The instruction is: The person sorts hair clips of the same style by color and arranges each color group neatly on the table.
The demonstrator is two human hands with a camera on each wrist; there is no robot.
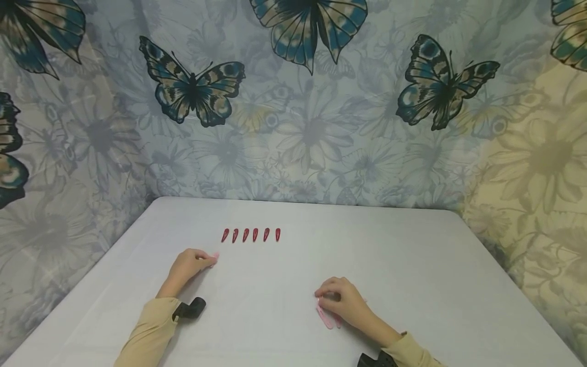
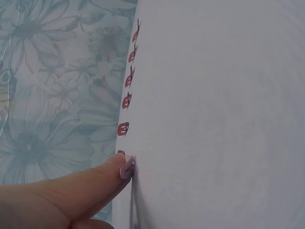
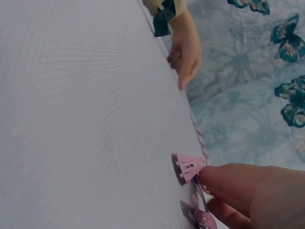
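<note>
Near the left end of a row of red snap hair clips (image 1: pixel 255 235), my left hand (image 1: pixel 191 264) pinches a pink hair clip (image 2: pixel 127 169) between thumb and fingertips, low over the white table. The red clips stand upright in line, side by side with small gaps. My right hand (image 1: pixel 343 302) is lower and to the right, its thumb and fingers closed about the end of another pink snap hair clip (image 3: pixel 189 166). A further pink clip (image 3: pixel 206 219) lies close under those fingers, partly hidden by the hand.
The white table (image 1: pixel 412 265) reaches back to a wall cloth (image 1: pixel 316 153) printed with flowers and butterflies. Black wrist cameras, such as the left one (image 1: pixel 192 308), are strapped over the beige sleeves (image 1: pixel 149 331).
</note>
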